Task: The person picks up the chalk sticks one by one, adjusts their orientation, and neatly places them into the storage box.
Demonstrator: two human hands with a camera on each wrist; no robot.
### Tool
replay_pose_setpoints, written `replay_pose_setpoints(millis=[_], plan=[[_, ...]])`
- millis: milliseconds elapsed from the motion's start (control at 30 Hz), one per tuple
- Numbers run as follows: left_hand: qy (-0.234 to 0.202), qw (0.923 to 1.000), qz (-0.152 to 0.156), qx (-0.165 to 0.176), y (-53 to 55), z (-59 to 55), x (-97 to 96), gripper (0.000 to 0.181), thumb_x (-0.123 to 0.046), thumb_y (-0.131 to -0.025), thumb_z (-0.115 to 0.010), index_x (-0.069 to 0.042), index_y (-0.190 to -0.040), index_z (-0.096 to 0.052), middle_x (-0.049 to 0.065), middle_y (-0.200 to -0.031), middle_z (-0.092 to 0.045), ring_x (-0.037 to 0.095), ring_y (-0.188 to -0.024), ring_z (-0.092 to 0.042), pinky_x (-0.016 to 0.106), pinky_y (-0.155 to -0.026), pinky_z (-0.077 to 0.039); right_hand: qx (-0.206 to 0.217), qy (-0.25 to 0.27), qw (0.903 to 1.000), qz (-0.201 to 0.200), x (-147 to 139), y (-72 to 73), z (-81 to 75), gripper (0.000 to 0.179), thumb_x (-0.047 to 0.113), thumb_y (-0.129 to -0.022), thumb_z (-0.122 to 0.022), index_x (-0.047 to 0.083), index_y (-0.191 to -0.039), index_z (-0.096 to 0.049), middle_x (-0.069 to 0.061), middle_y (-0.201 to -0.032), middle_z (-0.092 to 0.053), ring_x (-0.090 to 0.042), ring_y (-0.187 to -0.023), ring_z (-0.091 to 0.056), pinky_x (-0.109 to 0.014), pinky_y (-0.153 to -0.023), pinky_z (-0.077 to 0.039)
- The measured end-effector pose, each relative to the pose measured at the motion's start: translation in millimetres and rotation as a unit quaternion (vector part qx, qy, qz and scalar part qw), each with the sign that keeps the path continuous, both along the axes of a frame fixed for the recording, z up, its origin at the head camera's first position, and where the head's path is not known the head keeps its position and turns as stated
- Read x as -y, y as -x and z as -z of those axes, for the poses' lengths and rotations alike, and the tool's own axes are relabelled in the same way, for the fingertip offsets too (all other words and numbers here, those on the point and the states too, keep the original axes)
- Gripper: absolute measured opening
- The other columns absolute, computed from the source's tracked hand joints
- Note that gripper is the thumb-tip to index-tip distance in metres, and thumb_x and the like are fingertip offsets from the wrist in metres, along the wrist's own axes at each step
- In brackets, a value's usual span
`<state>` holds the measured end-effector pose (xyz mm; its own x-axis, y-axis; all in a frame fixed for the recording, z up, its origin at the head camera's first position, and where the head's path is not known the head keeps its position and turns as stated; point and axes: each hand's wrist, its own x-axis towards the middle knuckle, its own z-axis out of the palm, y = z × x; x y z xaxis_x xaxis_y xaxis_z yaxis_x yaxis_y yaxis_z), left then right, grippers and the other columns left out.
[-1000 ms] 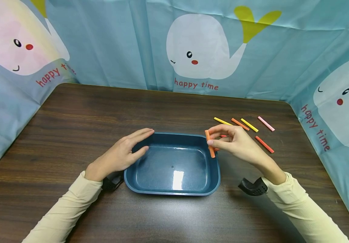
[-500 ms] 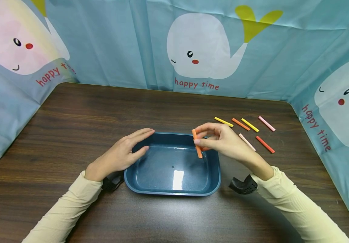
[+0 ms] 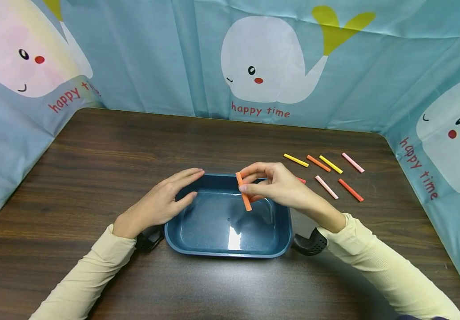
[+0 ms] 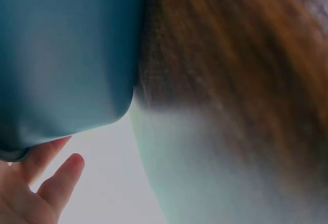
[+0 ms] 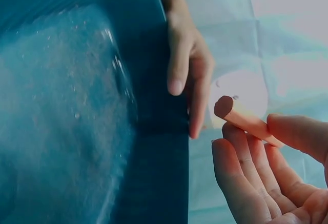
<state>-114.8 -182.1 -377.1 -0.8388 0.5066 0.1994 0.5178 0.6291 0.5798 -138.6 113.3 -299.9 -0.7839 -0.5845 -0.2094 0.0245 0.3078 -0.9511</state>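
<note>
In the head view, my right hand [image 3: 276, 184] pinches an orange chalk stick [image 3: 247, 202] between thumb and fingers, over the right half of a blue plastic basin [image 3: 210, 226]. The right wrist view shows the chalk's round end [image 5: 224, 107] sticking out past the fingers. My left hand [image 3: 159, 200] rests at the basin's left rim, its fingers fairly straight and the thumb over the inside. From the left wrist, the basin's outer wall [image 4: 66, 49] fills the upper left, with fingertips [image 4: 69, 170] beneath it. Nothing lies on the visible basin floor.
More chalk lies on the dark wooden table [image 3: 106, 151] at the back right: a yellow stick [image 3: 296, 160], an orange one [image 3: 318, 163], a pink one [image 3: 353, 162] and a red one [image 3: 351, 190] among several. Another red piece [image 3: 301, 180] is partly hidden by my right hand. A whale-print curtain [image 3: 154, 58] surrounds the table.
My right hand has carried the orange chalk leftward from the basin's right rim to over its inside, uncovering a pink stick behind. The left hand has stayed in place.
</note>
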Motion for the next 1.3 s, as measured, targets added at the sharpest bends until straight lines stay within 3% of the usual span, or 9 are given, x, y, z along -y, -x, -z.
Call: replay_pose_setpoints(millis=[133,367,600,767,1000,1300], plan=[[0.01,0.9999,-0.004,-0.001,-1.2,-1.3,0.9,0.055,-0.017,-0.1,-0.058,-0.012,-0.152,-0.041,0.011,-0.155,-0.042,0.03,-0.142,-0.043,0.054,-0.112,-0.04,0.014,0.004,0.9998,-0.011,7,0.9,1.3,0.041,0.01,-0.092,-0.068,-0.003,-0.13,-0.058,-0.028,-0.115,-0.065,-0.023,-0.087,-0.074,-0.047,-0.084,-0.06],[0.018,0.9998,-0.007,-0.006,-2.3,-3.2,1.5,0.056,-0.019,-0.099,-0.059,-0.013,-0.152,-0.041,0.008,-0.156,-0.042,0.028,-0.142,-0.042,0.052,-0.113,-0.039,0.032,-0.008,0.9993,-0.019,20,3.8,3.7,0.04,0.01,-0.092,-0.068,-0.003,-0.129,-0.059,-0.016,-0.109,-0.067,-0.021,-0.084,-0.074,-0.041,-0.082,-0.061],[0.01,0.9999,-0.007,-0.003,-2.1,-3.5,1.1,0.055,-0.017,-0.099,-0.06,-0.01,-0.151,-0.042,0.009,-0.154,-0.044,0.028,-0.141,-0.044,0.052,-0.113,-0.04,0.033,-0.011,0.9989,-0.03,30,4.7,6.4,0.04,0.013,-0.093,-0.068,-0.003,-0.129,-0.058,-0.015,-0.107,-0.069,-0.02,-0.082,-0.073,-0.04,-0.081,-0.062],[0.007,0.9999,-0.009,0.002,-1.7,-3.2,1.5,0.055,-0.017,-0.098,-0.06,-0.011,-0.151,-0.042,0.008,-0.154,-0.044,0.028,-0.141,-0.044,0.052,-0.113,-0.04,0.037,-0.019,0.9986,-0.032,38,6.6,10.7,0.042,0.013,-0.093,-0.066,-0.003,-0.13,-0.056,-0.015,-0.109,-0.068,-0.019,-0.081,-0.072,-0.047,-0.083,-0.06],[0.007,0.9999,-0.009,0.008,-2.7,-3.2,2.2,0.055,-0.016,-0.099,-0.059,-0.01,-0.151,-0.042,0.01,-0.155,-0.043,0.029,-0.142,-0.043,0.053,-0.113,-0.039,0.031,-0.049,0.9978,-0.031,48,8.5,17.6,0.037,0.016,-0.094,-0.065,0.0,-0.127,-0.059,-0.013,-0.108,-0.069,-0.017,-0.08,-0.07,-0.04,-0.074,-0.061],[0.008,0.9999,-0.007,-0.002,-1.7,-2.3,1.1,0.053,-0.012,-0.099,-0.057,-0.009,-0.15,-0.043,0.012,-0.154,-0.044,0.031,-0.141,-0.045,0.054,-0.111,-0.041,0.058,-0.06,0.9951,-0.053,58,9.7,26.2,0.037,0.014,-0.094,-0.064,-0.003,-0.127,-0.057,-0.013,-0.106,-0.07,-0.016,-0.08,-0.071,-0.035,-0.076,-0.062]])
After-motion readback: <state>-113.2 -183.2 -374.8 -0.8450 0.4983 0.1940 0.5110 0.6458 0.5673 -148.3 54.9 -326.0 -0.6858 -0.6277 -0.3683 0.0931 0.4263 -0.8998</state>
